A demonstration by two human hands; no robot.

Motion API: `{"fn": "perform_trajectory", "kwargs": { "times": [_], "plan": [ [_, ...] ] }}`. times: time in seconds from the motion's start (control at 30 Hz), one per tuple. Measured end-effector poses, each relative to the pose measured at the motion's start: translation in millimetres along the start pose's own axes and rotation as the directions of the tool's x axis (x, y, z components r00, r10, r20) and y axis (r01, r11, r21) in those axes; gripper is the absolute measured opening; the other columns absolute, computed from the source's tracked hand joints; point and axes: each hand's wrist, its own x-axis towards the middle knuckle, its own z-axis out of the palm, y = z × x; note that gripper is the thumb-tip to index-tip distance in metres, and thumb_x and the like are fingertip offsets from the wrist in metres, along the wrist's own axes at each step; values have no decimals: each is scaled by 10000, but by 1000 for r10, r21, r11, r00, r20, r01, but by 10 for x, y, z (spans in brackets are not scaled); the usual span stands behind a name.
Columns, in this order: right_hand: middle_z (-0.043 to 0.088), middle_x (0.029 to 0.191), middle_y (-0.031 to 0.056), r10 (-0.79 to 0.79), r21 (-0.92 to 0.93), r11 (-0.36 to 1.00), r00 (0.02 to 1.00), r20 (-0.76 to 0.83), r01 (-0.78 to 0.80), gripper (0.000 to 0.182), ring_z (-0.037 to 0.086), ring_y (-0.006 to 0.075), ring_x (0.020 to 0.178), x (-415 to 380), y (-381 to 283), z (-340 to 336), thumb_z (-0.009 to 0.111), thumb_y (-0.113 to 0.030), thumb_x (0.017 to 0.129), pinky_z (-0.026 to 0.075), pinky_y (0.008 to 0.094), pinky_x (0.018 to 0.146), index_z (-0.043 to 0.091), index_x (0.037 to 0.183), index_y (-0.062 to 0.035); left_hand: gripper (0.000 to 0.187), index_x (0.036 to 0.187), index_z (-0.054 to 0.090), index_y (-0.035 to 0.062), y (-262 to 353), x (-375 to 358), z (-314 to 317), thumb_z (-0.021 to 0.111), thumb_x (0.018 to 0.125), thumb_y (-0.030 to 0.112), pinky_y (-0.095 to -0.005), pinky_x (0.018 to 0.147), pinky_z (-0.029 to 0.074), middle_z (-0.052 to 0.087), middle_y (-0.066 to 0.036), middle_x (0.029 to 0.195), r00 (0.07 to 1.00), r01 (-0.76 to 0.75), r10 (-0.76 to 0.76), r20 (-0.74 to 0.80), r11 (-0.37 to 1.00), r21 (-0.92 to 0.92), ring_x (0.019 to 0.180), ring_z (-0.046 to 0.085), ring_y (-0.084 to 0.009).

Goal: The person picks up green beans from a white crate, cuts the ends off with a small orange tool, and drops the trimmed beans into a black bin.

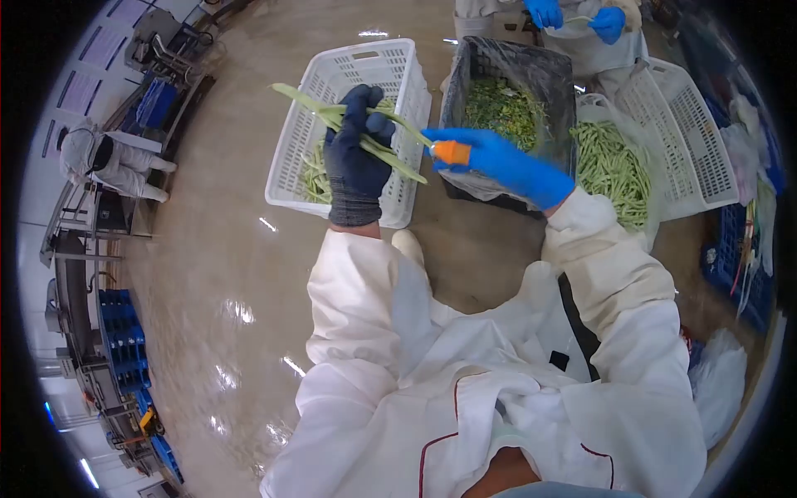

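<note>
My left hand (357, 162), in a dark glove, is closed around a few long green beans (300, 97) whose ends stick out on both sides. Gloved in blue, my right hand (508, 166) grips a small orange-handled tool (452, 152) beside the bean ends; its working end cannot be made out. Below my left hand stands a white plastic crate (285, 178) with more green beans in it. Under and beyond my right hand is a black crate (564, 83) lined with clear plastic, holding green and yellowish scraps (498, 106).
Right of the black crate, green beans (613, 170) fill a plastic bag against a tilted white crate (693, 133). A co-worker's blue-gloved hands (608, 25) work at the top. Another person (116, 162) is far left near metal equipment. Blue crates (123, 340) line the left side.
</note>
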Motion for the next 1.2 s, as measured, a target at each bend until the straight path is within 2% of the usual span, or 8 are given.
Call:
{"fn": "perform_trajectory", "kwargs": {
  "times": [0.1,0.27,0.4,0.57,0.7,0.8,1.0,1.2],
  "plan": [
    [710,959,99,262,98,958,962,80,-269,301,650,189,773,5,-106,22,645,-206,878,519,349,732,666,1133,-48,293,1198,567,-25,-35,-13,14,550,947,124,-263,656,507,633,-132,1097,1000,-22,22,1,991,132,742,589,-119],
    [672,923,193,163,-580,776,967,-196,-249,307,654,338,777,-49,151,-386,655,-252,849,503,402,711,669,1085,-56,284,1140,611,-23,350,0,-163,602,904,136,-262,643,505,667,-105,988,896,-309,439,-71,730,610,687,586,-130],
    [663,974,208,78,-708,680,979,-187,-189,300,645,387,853,-60,136,-377,646,-223,839,504,423,739,667,1085,-53,270,1071,656,-12,49,-87,-56,711,829,94,-268,552,487,675,-42,815,990,6,123,-68,443,896,562,577,-121],
    [672,953,201,25,-393,917,995,-99,-62,305,650,365,843,-49,9,-224,625,-172,842,507,402,768,660,1120,-53,215,1004,695,23,-406,-90,-58,725,804,95,-275,516,474,639,-48,666,978,-200,-56,203,55,978,527,571,-109],
    [677,933,187,-116,-425,904,984,-136,48,323,658,318,825,-47,-128,-330,590,-115,834,507,389,775,657,1145,-55,203,927,710,11,-206,-46,51,730,800,168,-289,503,474,620,-54,609,992,-129,-10,129,-44,991,495,575,-111],
    [690,957,129,-287,-587,786,955,-70,193,296,638,187,831,-33,-49,-433,595,-99,901,508,312,752,633,1191,-48,254,890,693,23,-216,-69,-64,733,767,241,-421,641,473,632,-168,694,999,-25,-32,24,-22,999,659,623,-335],
    [684,922,141,-97,-591,807,987,-125,5,280,639,192,782,-70,-218,-383,622,-129,886,509,325,730,641,1147,-32,246,892,693,42,-253,-98,-61,728,751,240,-444,671,472,647,-165,787,989,-148,-24,147,-53,988,731,623,-356],
    [666,928,193,-123,-582,813,983,-136,21,266,652,336,781,-52,-151,-412,632,-189,840,513,392,699,673,1072,-67,239,964,700,11,-253,-106,-29,748,769,140,-303,511,467,617,-78,612,977,-211,-58,204,-142,967,491,570,-135]
  ]
}}
